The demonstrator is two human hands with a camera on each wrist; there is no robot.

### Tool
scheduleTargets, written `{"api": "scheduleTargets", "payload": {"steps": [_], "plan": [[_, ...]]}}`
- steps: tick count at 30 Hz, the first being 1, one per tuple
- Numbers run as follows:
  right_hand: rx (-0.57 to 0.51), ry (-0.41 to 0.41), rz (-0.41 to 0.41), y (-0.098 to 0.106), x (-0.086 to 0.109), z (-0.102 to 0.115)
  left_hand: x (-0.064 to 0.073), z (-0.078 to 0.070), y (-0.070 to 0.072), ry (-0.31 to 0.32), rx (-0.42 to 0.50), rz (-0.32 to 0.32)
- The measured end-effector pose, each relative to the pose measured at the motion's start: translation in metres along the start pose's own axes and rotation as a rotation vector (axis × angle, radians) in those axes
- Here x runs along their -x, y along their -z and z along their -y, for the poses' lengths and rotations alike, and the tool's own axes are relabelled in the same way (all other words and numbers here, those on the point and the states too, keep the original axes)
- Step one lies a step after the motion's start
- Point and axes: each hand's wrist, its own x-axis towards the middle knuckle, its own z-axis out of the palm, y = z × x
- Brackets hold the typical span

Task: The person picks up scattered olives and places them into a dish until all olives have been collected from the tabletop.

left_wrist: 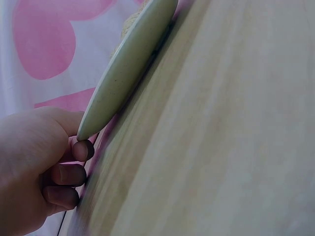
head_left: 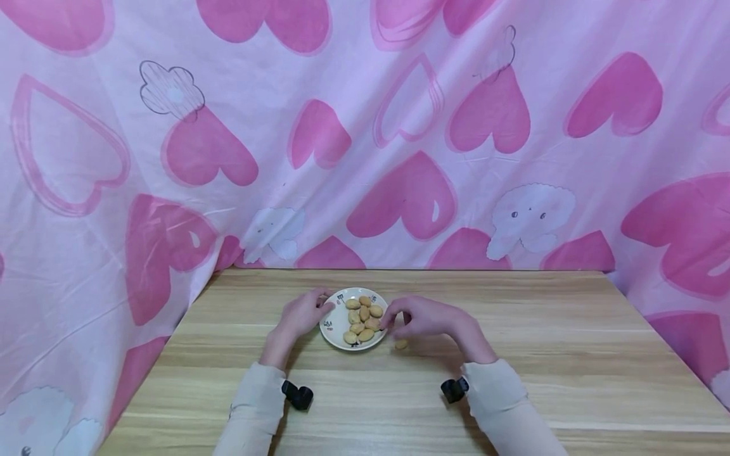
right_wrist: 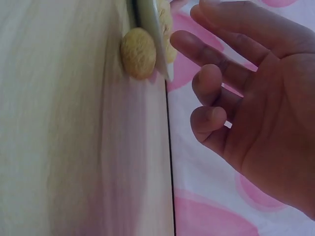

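A white plate (head_left: pixel 336 334) with small printed figures lies on the wooden table, bearing several tan, oval walnuts (head_left: pixel 366 334). On its left side my left hand (head_left: pixel 300 315) pinches the rim. The left wrist view shows the thumb of that hand (left_wrist: pixel 34 147) on top of the plate's edge (left_wrist: pixel 115 83) and a finger below. Over the right rim is my right hand (head_left: pixel 424 316), fingertips close to the walnuts. In the right wrist view, the right hand (right_wrist: pixel 266 93) has loosely bent fingers and nothing visible in them. One loose walnut (right_wrist: pixel 139 54) lies on the table beside the plate.
The wooden table (head_left: pixel 513 392) ends at the back against a pink heart-patterned cloth (head_left: pixel 399 126), which also hangs along the left and right sides. Small black cameras (head_left: pixel 299 396) are strapped at both sleeve cuffs.
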Motion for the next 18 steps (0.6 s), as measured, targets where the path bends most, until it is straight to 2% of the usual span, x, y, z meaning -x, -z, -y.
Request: {"api": "scheduleTargets", "payload": {"steps": [8,18], "plan": [[-0.061,-0.142,0.037,-0.004,0.002,-0.015,-0.001,-0.001,0.000,0.005,0.001,0.002],[-0.113,-0.129,0.097,-0.008,0.001,-0.030,0.000,-0.001,0.000,0.006,-0.001,0.009]]}}
